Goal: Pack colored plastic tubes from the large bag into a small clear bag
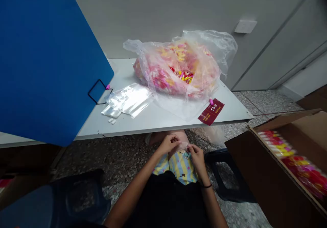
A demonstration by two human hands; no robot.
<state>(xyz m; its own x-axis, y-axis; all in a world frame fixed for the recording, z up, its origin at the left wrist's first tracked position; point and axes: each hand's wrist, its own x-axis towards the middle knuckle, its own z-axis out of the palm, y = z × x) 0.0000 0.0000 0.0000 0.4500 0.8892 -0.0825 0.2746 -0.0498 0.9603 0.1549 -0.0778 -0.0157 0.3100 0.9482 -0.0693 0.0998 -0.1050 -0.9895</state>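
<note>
Above my lap, just off the table's front edge, my left hand (170,144) and my right hand (197,157) pinch a small clear plastic bag (183,146) between them. The bag is see-through, so its outline is faint against my legs, and I cannot tell whether anything is in it. On the white table (158,121) lies a fan of flat clear bags (135,100). Behind them sits a big, open plastic sack (163,76) full of small red, yellow and pink tube-like pieces.
A dark red card (211,112) with a pink piece (211,101) lies at the right. Two white bits (112,121) are near the front edge. A blue panel (51,57) stands left. An open carton (258,177) holds packed coloured pieces (278,144). Dark stools (224,190) flank me.
</note>
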